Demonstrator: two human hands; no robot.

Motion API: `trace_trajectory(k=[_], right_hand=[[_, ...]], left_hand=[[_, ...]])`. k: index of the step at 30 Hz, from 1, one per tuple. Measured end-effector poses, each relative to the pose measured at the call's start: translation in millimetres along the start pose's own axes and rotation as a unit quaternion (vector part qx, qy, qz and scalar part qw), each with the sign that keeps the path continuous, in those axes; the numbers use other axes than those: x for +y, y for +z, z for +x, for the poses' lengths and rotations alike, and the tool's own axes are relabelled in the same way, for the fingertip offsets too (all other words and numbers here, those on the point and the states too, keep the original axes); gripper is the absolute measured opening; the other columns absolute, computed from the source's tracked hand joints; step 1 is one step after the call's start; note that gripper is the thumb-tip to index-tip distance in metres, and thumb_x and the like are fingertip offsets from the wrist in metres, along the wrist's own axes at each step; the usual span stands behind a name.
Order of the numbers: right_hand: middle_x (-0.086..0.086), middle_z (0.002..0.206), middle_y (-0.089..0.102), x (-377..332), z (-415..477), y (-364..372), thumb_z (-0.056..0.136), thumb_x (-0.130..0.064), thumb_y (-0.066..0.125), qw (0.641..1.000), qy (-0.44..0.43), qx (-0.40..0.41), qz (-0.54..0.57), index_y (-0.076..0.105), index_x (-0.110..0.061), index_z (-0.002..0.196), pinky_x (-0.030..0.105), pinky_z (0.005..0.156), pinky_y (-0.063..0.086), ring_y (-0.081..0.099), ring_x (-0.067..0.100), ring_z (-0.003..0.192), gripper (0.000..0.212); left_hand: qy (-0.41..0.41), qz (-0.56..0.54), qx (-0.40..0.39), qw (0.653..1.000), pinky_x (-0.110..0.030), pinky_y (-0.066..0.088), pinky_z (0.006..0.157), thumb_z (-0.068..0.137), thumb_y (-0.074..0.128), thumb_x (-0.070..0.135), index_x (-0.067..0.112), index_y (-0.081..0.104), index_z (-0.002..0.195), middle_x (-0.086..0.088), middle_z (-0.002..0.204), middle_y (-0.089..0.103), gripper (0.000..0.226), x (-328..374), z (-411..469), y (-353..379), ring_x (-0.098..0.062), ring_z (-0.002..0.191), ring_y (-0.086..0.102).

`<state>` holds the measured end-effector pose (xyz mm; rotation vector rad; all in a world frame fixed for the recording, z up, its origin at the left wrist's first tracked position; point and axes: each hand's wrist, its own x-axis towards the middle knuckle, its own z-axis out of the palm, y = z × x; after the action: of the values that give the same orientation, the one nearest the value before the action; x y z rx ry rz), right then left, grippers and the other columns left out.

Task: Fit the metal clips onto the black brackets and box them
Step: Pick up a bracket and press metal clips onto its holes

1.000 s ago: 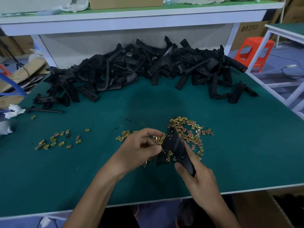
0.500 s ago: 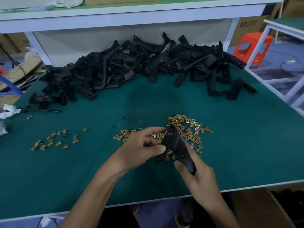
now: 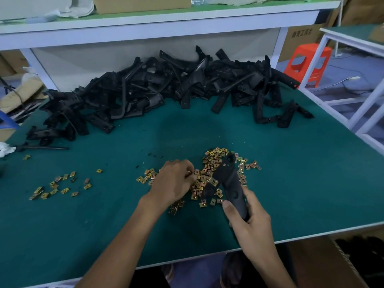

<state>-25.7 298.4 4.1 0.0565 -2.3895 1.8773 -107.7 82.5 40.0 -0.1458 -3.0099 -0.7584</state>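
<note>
Head view: right hand [image 3: 249, 223] grips a long black bracket [image 3: 230, 181] wearing one gold clip [image 3: 213, 181]; left hand [image 3: 174, 181] curls over the clip pile [image 3: 216, 161], hold too hidden to tell

Dim, even overhead light; soft dark shadow patch mid-tabletop [image 3: 301, 183], no glare; wide-angle bowing at frame edges; image slightly soft, black bracket pile [image 3: 166, 94] loses detail.
</note>
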Motion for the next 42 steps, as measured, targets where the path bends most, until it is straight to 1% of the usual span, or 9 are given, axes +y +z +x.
trace_trajectory(k=[4, 8, 11, 13, 17, 22, 26, 30, 42], right_hand=[[-0.010, 0.089, 0.074, 3, 1, 1, 0.089, -0.040, 0.074, 1.000, -0.008, 0.002, -0.004, 0.057, -0.064, 0.117, 0.032, 0.069, 0.055, 0.067, 0.014, 0.073, 0.041], [-0.011, 0.086, 0.073, 1, 1, 0, 0.091, -0.032, 0.073, 1.000, -0.011, -0.009, -0.025, 0.056, -0.064, 0.114, 0.025, 0.065, 0.052, 0.066, 0.012, 0.072, 0.043], [-0.006, 0.083, 0.071, 0, 1, -1, 0.092, -0.034, 0.071, 0.999, -0.013, -0.023, -0.033, 0.059, -0.055, 0.119, 0.023, 0.063, 0.049, 0.063, 0.014, 0.071, 0.037], [-0.007, 0.084, 0.071, 0, 1, -1, 0.091, -0.036, 0.071, 0.999, -0.010, -0.031, -0.041, 0.059, -0.051, 0.122, 0.024, 0.065, 0.049, 0.064, 0.013, 0.073, 0.036], [-0.009, 0.084, 0.070, 1, 0, 0, 0.085, -0.055, 0.064, 0.998, -0.009, -0.033, -0.059, 0.057, -0.049, 0.124, 0.020, 0.062, 0.047, 0.063, 0.010, 0.072, 0.041], [-0.021, 0.086, 0.069, 3, -2, 3, 0.080, -0.063, 0.058, 0.995, -0.015, -0.026, -0.097, 0.056, -0.051, 0.124, 0.029, 0.066, 0.049, 0.062, 0.004, 0.074, 0.045], [-0.021, 0.078, 0.066, 4, -3, 3, 0.081, -0.063, 0.059, 0.993, -0.023, -0.023, -0.109, 0.056, -0.048, 0.127, 0.029, 0.063, 0.045, 0.055, 0.001, 0.066, 0.048], [-0.021, 0.079, 0.066, 3, -2, 3, 0.082, -0.063, 0.058, 0.992, -0.030, -0.020, -0.122, 0.056, -0.049, 0.127, 0.029, 0.063, 0.046, 0.056, 0.002, 0.066, 0.047], [-0.020, 0.082, 0.066, 0, -2, 2, 0.087, -0.065, 0.050, 0.980, -0.064, -0.060, -0.179, 0.043, -0.057, 0.140, 0.031, 0.065, 0.049, 0.061, 0.008, 0.075, 0.054]], left_hand=[[0.008, 0.007, -0.006, 1.000, -0.042, 0.050, 0.093, 0.101, 0.056, 0.036, 0.023, 0.067, 0.123, 0.003, 0.099, 0.060, 0.027, 3, 8, 0, -0.023, 0.104, 0.058], [0.003, -0.015, -0.008, 1.000, -0.030, 0.050, 0.085, 0.098, 0.061, 0.027, 0.027, 0.069, 0.102, 0.011, 0.093, 0.060, 0.009, 5, 14, 0, -0.012, 0.094, 0.059], [-0.049, -0.111, 0.021, 0.992, -0.010, 0.047, 0.067, 0.094, 0.067, 0.028, 0.030, 0.065, 0.090, 0.017, 0.086, 0.067, 0.004, 4, 10, -6, 0.002, 0.077, 0.062], [-0.078, -0.215, 0.027, 0.973, -0.013, 0.049, 0.059, 0.090, 0.069, 0.028, 0.029, 0.065, 0.088, 0.010, 0.080, 0.070, 0.005, 4, 2, -13, 0.002, 0.069, 0.063], [-0.072, -0.344, 0.021, 0.936, -0.032, 0.055, 0.077, 0.088, 0.065, 0.031, 0.036, 0.070, 0.089, 0.011, 0.085, 0.072, 0.007, 13, -17, -30, -0.006, 0.079, 0.066], [-0.034, -0.425, -0.010, 0.905, -0.017, 0.046, 0.079, 0.099, 0.057, 0.019, 0.035, 0.076, 0.097, 0.015, 0.091, 0.071, 0.025, 30, -35, -43, 0.002, 0.085, 0.061], [-0.026, -0.470, -0.031, 0.882, -0.024, 0.051, 0.085, 0.099, 0.062, 0.011, 0.027, 0.076, 0.107, -0.002, 0.098, 0.071, 0.023, 39, -40, -45, -0.010, 0.091, 0.063], [-0.022, -0.483, -0.031, 0.875, -0.016, 0.051, 0.079, 0.096, 0.064, 0.007, 0.021, 0.074, 0.109, 0.002, 0.095, 0.071, 0.022, 39, -40, -49, -0.007, 0.089, 0.063], [-0.018, -0.416, -0.077, 0.906, -0.019, 0.050, 0.071, 0.092, 0.072, 0.009, 0.024, 0.067, 0.116, 0.000, 0.086, 0.074, 0.030, 32, -36, -62, -0.010, 0.075, 0.060]])
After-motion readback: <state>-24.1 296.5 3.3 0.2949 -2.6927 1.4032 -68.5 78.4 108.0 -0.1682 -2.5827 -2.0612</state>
